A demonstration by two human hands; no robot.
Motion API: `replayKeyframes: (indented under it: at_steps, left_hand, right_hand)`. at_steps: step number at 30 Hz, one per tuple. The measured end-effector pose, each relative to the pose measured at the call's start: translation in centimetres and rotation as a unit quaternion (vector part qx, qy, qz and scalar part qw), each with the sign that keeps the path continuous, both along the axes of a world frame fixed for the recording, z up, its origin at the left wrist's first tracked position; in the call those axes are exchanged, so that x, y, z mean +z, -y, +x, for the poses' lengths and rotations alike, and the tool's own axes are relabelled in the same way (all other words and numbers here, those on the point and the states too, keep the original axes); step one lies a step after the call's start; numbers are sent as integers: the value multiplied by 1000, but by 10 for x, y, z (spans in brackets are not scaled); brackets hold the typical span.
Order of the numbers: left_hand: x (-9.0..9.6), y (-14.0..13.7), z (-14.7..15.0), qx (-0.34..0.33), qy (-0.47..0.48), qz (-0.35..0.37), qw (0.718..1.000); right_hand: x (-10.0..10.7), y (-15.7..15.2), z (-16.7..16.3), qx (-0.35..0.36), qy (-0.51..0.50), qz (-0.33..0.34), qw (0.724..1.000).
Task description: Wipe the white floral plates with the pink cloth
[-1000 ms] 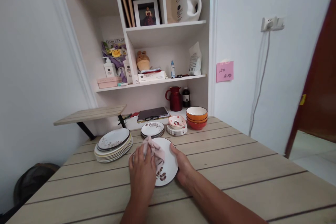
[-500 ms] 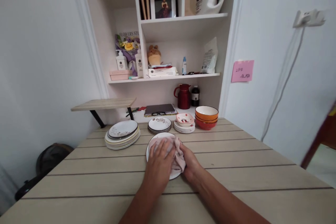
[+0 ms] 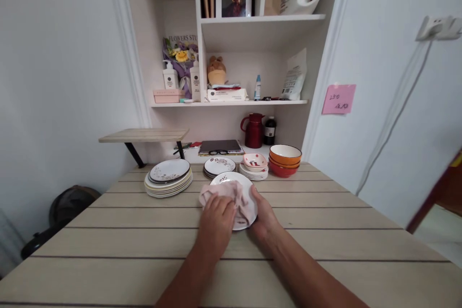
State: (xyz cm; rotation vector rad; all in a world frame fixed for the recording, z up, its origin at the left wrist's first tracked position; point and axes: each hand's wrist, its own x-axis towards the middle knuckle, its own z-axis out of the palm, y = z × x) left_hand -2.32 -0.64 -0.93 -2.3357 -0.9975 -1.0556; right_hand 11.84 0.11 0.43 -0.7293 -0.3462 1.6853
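A white plate [image 3: 249, 192] with a dark rim and a small printed pattern is tilted above the table, near its middle. My right hand [image 3: 263, 214] grips the plate's right edge, thumb on top and fingers underneath. Across the plate's left and lower part lies a crumpled pale pink cloth [image 3: 227, 192]. My left hand [image 3: 218, 216] presses this cloth onto the plate with its fingers bunched in the fabric. The cloth hides much of the plate's face.
Behind the plate stand a large plate stack [image 3: 169, 178], a smaller plate stack [image 3: 219, 166], small dishes under a pink bowl [image 3: 255, 161], and orange and red bowls [image 3: 285, 156]. A red jug [image 3: 253, 131] and a closed laptop [image 3: 220, 146] are farther back. A raised wooden shelf [image 3: 144, 135] overhangs the left.
My left hand has drawn the cloth leftward across the plate, baring its upper right part. The left fingers have gone from spread to curled. My right hand now shows on the plate's rim.
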Motion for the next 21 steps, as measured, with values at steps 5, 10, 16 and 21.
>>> replayKeyframes:
  at_steps: [5,10,16,21]
  left_hand:
    - [-14,-7,4,-29,-75,-50,996]
    - [-13,-14,-2,57,-70,-95,991]
    - [-7,-11,-2,140,-12,-77,987]
    - [-10,-1,6,50,-35,-56,997]
  right_hand:
    - [0,1,-1,16,13,2,1000]
    - [-5,4,-15,-4,37,36,999]
    - [-7,2,-12,-18,29,23,999]
    - [-5,-1,4,-25,20,7,999]
